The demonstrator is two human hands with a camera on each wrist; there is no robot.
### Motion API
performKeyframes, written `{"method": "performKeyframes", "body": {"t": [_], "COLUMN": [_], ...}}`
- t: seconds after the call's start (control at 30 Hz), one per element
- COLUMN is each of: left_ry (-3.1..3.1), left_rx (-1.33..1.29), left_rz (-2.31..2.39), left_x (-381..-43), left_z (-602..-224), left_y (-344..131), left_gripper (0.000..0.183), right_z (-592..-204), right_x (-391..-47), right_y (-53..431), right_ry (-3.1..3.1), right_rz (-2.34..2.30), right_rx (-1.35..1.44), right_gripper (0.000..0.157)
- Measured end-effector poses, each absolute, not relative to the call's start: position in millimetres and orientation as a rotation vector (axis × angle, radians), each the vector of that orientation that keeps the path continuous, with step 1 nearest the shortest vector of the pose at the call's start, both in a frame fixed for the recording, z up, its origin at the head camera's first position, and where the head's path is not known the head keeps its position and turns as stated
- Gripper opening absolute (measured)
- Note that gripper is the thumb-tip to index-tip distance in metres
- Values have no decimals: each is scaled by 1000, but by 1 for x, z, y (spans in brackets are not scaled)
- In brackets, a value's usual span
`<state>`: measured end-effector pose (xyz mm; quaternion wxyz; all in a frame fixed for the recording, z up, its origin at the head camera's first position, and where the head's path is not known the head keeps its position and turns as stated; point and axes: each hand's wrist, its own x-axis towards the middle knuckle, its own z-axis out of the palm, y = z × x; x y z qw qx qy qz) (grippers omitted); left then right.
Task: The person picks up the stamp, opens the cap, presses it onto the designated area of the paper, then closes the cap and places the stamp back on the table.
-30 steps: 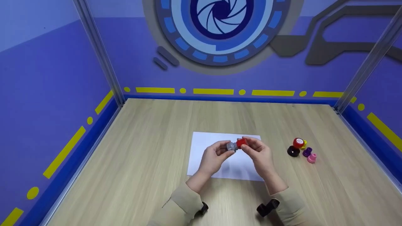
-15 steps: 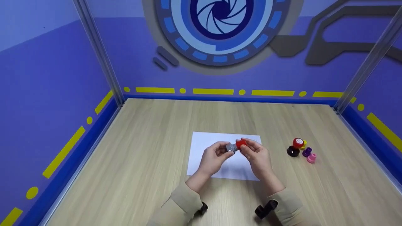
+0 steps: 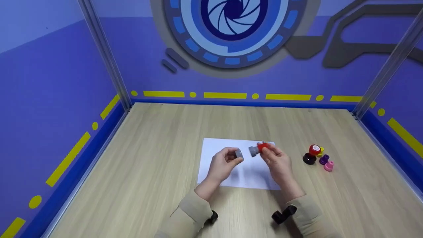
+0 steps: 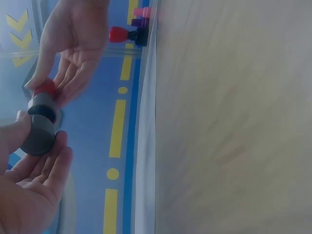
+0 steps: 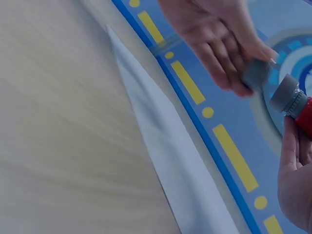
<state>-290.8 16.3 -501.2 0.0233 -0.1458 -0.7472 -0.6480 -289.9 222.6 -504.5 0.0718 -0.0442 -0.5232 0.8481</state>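
In the head view, my left hand (image 3: 220, 167) pinches a small grey cap (image 3: 239, 153) between thumb and fingers. Just to its right, my right hand (image 3: 280, 165) grips the red handle (image 3: 262, 146) of a small stamp, whose grey end (image 3: 253, 151) points left at the cap. A narrow gap separates cap and stamp, seen also in the right wrist view between the cap (image 5: 256, 74) and the stamp's grey end (image 5: 284, 93). Both hands are held above a white sheet of paper (image 3: 249, 178). The stamp's face is turned out of sight.
At the table's right stands a stamp with a red knob (image 3: 315, 149) and a black base (image 3: 309, 159). Small purple (image 3: 324, 159), pink (image 3: 328, 166) and yellow (image 3: 321, 151) stamp-like pieces are beside it. Blue panels (image 3: 211, 81) wall the table's back and sides.
The grey cap has come off the stamp. My right hand has moved right and slightly up with the stamp, while the left keeps the cap almost in place.
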Motion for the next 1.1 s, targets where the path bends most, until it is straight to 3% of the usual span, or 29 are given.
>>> {"method": "performKeyframes", "body": {"t": [0.13,0.33,0.7,1.1], "left_ry": [-2331,-2330,-2329,-2299], "left_rx": [-410,-361,-328,-341], "left_rz": [-1962,-1917,-1873,-1838], "left_x": [-294,-298,-301,-303], "left_z": [-503,-502,-504,-502], "left_y": [13,9,3,1], "left_gripper": [34,39,38,37], "right_z": [-504,-504,-503,-508], "right_x": [-299,-323,-358,-367], "right_y": [231,225,200,190], "right_ry": [-1647,-2026,-2453,-2629], "right_rz": [2446,2057,1483,1299], "right_rx": [-237,-299,-127,16], "right_gripper": [16,45,33,22]}}
